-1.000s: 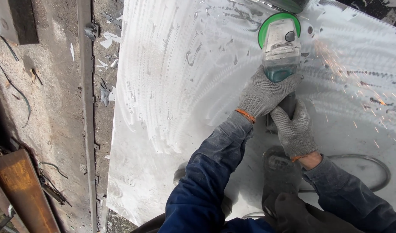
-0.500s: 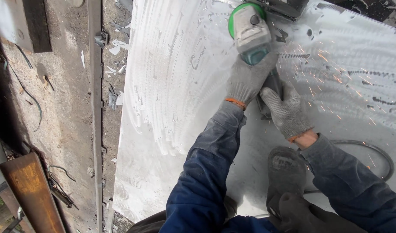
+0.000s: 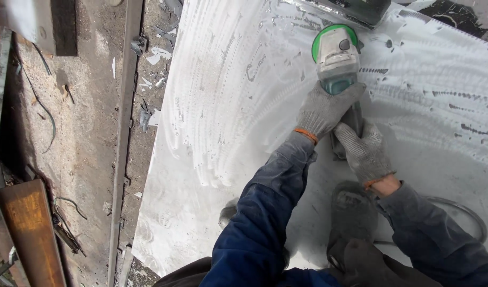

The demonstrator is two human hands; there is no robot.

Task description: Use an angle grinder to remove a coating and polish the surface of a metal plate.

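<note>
While both gloved hands [image 3: 345, 127] grip angle grinder [image 3: 337, 58] — grinder shifted right across white sheet [image 3: 228, 106].

Seen from one camera on the head, looking almost straight down, close to both gloved hands and the white sheet [image 3: 244, 106] under them.

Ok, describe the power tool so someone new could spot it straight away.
Find the big white slab filling the frame. Near its top middle, both gloved hands, left hand and right hand, grip an angle grinder. Its green round guard is the only bright colour there.
</note>
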